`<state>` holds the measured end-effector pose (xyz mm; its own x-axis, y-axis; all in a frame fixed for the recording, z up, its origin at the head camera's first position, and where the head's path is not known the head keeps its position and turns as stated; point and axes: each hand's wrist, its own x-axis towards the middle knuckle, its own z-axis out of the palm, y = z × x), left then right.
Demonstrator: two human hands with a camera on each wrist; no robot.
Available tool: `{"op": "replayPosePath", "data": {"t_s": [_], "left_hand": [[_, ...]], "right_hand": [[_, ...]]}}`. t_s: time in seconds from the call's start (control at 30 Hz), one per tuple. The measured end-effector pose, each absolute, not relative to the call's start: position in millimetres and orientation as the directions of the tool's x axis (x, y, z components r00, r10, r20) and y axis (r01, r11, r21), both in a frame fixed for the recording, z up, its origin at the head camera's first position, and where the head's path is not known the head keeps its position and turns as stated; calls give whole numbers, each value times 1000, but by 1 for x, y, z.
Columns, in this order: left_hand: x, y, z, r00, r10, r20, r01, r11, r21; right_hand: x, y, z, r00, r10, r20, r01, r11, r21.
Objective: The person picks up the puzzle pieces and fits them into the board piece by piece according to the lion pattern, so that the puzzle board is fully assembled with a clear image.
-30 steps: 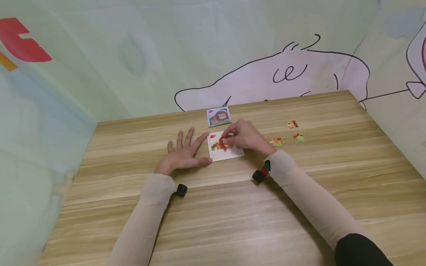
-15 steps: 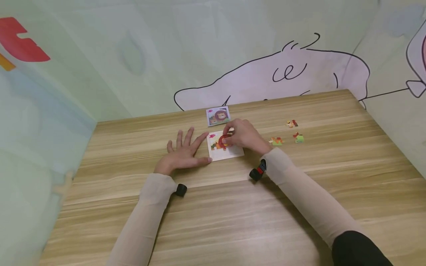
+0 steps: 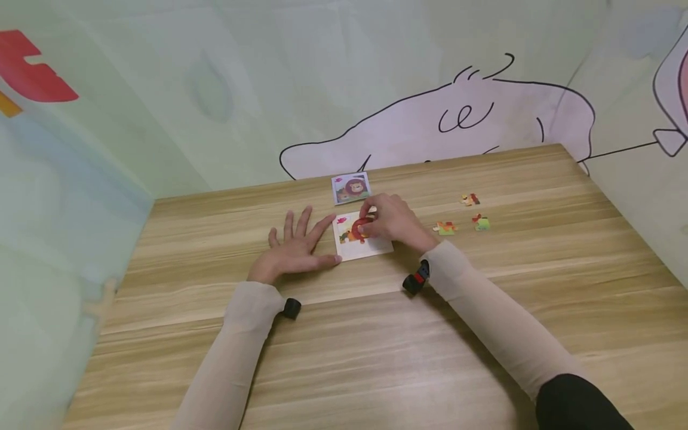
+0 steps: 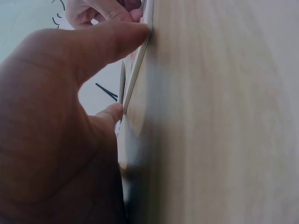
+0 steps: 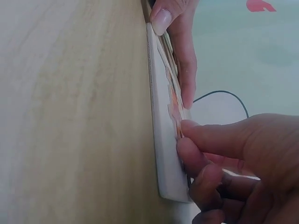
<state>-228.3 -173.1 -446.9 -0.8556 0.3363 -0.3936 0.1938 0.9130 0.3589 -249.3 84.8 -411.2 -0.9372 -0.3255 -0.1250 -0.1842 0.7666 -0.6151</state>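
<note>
In the head view, a white puzzle board (image 3: pixel 371 248) lies on the table with part of a lion picture filled in along its upper half. My left hand (image 3: pixel 292 252) is spread flat beside it, thumb and index fingertip against the board's left edge. Over the upper right of the board, my right hand (image 3: pixel 396 222) pinches a red-brown puzzle piece (image 3: pixel 361 228) between thumb and index finger, down at the board's surface. The right wrist view shows those fingertips right at the picture, low over the board (image 5: pixel 166 158); they hide much of the piece.
Behind the board lies a card (image 3: pixel 351 189) with the lion picture. To the right are three loose pieces: an orange and green one (image 3: pixel 445 228), a green one (image 3: pixel 481 223) and a red and yellow one (image 3: pixel 470 199). A printed cloth wall (image 3: pixel 242 119) borders the table's back.
My right wrist has shifted slightly left and tilted, while its fingers stay at the same piece on the board. My left hand keeps its place.
</note>
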Motion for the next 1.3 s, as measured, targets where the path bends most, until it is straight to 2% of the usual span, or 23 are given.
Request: {"op": "replayPosePath", "data": {"t_s": [0.2,0.37,0.6,0.97,1.3], "left_hand": [[-226,-171,-443,-853,341,-394,190,908,374],[-223,-169,-438,-852,351,-389,197,903,383],[-220,-170,-433,-850,357,-387,197,897,395],[-225,-172,-443,-855,343,-390,187,904,384],[-219,-169,-434,-854,352,-384,192,898,396]], "right_hand": [[-249,100,-407,-945,-318,-83,-189,733,-653],[-251,119,-400,-961,-263,-79,-142,723,-676],[-252,151,-399,-978,-194,-79,-94,743,-663],[-254,203,-395,-989,-137,-59,-69,769,-636],[-257,245,-400,-993,-97,-73,-32,791,-610]]}}
